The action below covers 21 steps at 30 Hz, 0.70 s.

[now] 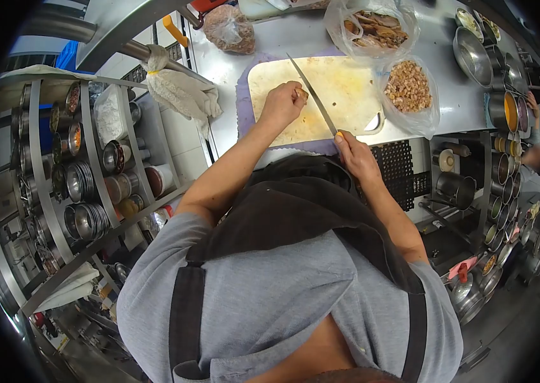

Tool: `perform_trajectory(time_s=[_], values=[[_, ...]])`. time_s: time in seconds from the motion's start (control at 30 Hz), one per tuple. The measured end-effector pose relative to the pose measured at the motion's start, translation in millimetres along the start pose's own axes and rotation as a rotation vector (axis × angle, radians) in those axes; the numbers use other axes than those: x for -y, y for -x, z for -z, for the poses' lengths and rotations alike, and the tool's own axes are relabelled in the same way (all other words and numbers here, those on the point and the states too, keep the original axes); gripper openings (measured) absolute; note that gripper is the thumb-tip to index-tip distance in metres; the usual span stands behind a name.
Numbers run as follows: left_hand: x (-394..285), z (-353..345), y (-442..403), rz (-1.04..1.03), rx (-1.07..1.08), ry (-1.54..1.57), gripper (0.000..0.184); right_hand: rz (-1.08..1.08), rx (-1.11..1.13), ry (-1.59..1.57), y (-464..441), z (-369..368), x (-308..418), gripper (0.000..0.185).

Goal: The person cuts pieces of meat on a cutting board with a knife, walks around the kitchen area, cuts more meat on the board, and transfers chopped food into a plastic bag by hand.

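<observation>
Though small, pc (303, 94) in L hand (286, 102)

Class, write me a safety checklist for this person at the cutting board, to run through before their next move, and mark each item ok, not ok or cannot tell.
1. Knife handle held in the right hand: ok.
2. Small brown piece held in the left hand: ok.
3. Left fingertips tucked safely back from the blade: cannot tell; the blade passes close beside them.
4. Cloth under the cutting board: ok, purple cloth shows around its edges.
5. Bag of diced pieces open beside the board: ok.
6. Blade sharp: cannot tell.
</observation>
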State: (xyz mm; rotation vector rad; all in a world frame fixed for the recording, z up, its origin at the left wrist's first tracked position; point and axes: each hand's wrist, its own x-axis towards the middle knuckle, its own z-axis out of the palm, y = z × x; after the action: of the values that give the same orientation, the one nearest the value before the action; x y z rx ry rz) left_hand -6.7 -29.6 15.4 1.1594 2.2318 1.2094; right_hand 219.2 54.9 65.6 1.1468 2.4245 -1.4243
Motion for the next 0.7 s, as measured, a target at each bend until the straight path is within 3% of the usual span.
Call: perform_trajectory(time_s=[0.37, 0.7], values=[[-2, 4, -13, -0.014, 0.077, -0.152, 0.029, 0.041, 0.082, -0.042, -23, -2, -8, 0.040], [4, -1, -11, 0.091, 0.072, 0.012, 0.027, 0.088, 0.092, -0.029, -88, -20, 2, 0.039]])
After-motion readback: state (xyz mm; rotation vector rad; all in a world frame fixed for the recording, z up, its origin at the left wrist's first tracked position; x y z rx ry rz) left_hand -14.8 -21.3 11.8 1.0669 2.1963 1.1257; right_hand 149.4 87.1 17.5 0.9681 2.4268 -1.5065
